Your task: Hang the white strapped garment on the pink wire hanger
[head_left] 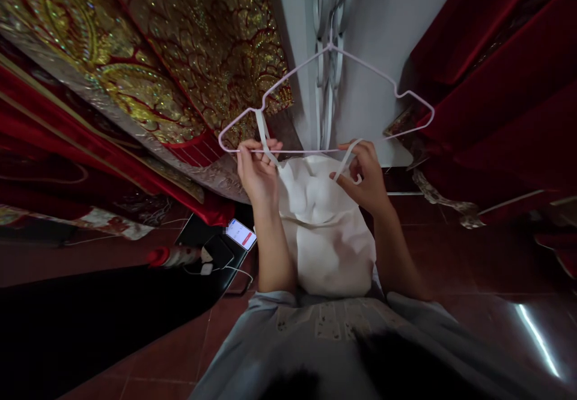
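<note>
A pale pink wire hanger (387, 78) hangs in front of me from a hook at the top. A white garment (327, 226) with thin straps droops below its bottom bar. My left hand (256, 172) is closed on the hanger's bottom bar and the left strap (262, 130), which loops over the hanger's left shoulder. My right hand (367, 175) pinches the right strap (349, 160) just under the bar.
Red and gold embroidered cloth (135, 69) hangs at the left, dark red velvet (505, 87) at the right. A white wall (383, 21) with more hangers stands behind. A phone (241, 233), a charger and a red-tipped tool lie on the dark surface at lower left. Red tile floor below.
</note>
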The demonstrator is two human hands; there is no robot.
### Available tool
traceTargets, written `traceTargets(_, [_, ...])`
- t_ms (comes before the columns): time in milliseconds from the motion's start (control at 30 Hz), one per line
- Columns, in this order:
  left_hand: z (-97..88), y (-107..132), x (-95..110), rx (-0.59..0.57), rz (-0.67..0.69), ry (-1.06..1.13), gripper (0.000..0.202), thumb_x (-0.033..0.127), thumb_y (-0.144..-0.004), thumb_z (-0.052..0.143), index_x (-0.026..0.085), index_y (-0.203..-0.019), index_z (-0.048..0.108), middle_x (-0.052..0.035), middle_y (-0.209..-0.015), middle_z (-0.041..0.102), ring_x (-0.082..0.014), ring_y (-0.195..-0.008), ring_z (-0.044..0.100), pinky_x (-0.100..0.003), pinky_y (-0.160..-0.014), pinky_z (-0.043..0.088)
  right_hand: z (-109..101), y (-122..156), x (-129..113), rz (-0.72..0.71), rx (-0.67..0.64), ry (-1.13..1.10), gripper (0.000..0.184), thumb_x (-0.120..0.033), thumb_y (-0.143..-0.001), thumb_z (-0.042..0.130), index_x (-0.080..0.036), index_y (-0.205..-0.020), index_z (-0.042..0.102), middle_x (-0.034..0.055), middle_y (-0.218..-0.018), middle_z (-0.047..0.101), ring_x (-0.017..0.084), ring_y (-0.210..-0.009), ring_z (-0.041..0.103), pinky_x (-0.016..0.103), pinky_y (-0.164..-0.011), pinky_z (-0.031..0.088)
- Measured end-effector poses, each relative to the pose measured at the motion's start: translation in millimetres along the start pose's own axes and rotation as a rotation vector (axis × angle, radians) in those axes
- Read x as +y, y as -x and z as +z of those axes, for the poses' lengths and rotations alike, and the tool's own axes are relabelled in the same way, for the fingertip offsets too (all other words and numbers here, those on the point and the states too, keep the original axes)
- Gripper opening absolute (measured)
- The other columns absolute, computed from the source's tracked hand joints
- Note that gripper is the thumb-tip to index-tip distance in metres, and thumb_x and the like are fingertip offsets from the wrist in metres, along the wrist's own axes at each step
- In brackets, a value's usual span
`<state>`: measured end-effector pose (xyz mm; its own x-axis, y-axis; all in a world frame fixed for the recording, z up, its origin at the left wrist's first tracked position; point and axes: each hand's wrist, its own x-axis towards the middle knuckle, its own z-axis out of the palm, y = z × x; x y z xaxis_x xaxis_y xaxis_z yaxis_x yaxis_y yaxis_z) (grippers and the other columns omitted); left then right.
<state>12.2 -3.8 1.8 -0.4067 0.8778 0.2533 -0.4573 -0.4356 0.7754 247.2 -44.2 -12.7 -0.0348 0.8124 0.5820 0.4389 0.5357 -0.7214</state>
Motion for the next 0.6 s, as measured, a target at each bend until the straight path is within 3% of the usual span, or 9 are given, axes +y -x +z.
traceTargets(100, [3.5,5,-3,-0.055,0.068,-0.079,0.061,0.082,-0.096,0.066,0.026,-0.086,0.045,0.0006,-0.074,0.071,-0.0200,-0.083,0.082,-0.033,-0.087,0.065,-29,-2,11,-0.041,0.161,-0.038,0.044,-0.044,-0.089,0.087,-0.032,-0.130,0.075,0.0088,-0.132,0.070,0.019,-0.091,0.067,0.035,-0.071,0.059])
traceTargets(167, [2.9,2,3,-0.075,0.071,-0.087,0.065,0.084,-0.092,0.070,0.026,-0.085,0.042,0.0015,-0.071,0.068,-0.0199,-0.079,0.081,-0.032,-0.084,0.065,-58,-9,28,-0.034,0.377,-0.084,0.042,-0.040,-0.090,0.087,-0.030,-0.129,0.074,0.0094,-0.123,0.072,0.020,-0.094,0.070,0.040,-0.082,0.062])
traceTargets(233, [-0.1,-3,10,-0.079,0.065,-0.079,0.065,0.082,-0.089,0.075,0.026,-0.083,0.043,0.0020,-0.070,0.067,-0.0187,-0.075,0.079,-0.031,-0.081,0.065,-84,-22,45,-0.013,0.488,-0.068,0.050,-0.038,-0.081,0.095,-0.026,-0.125,0.072,0.0114,-0.122,0.072,0.022,-0.101,0.072,0.041,-0.089,0.062])
traceTargets(367, [-8.9,-13,17,-0.097,0.024,-0.111,0.061,0.078,-0.091,0.076,0.026,-0.082,0.044,0.0019,-0.070,0.066,-0.0182,-0.074,0.079,-0.028,-0.078,0.064,-107,-55,52,0.033,0.364,-0.020,0.052,-0.046,-0.070,0.101,-0.024,-0.111,0.077,0.0114,-0.113,0.076,0.022,-0.099,0.071,0.042,-0.090,0.060])
traceTargets(500, [-13.3,-15,13,-0.119,0.009,-0.085,0.061,0.076,-0.091,0.077,0.026,-0.082,0.044,0.0019,-0.070,0.066,-0.0191,-0.077,0.080,-0.029,-0.078,0.064,-103,-80,21,0.004,0.159,0.065,0.040,-0.041,-0.072,0.103,-0.032,-0.100,0.077,0.0070,-0.102,0.075,0.023,-0.089,0.065,0.047,-0.086,0.056])
traceTargets(600, [-12.5,-13,11,-0.110,0.002,-0.109,0.061,0.077,-0.092,0.075,0.026,-0.082,0.043,0.0017,-0.070,0.065,-0.0193,-0.077,0.079,-0.031,-0.082,0.064,-102,-88,-1,-0.124,0.144,0.121,0.037,-0.048,-0.081,0.097,-0.037,-0.106,0.072,0.0075,-0.110,0.071,0.027,-0.100,0.065,0.050,-0.090,0.055])
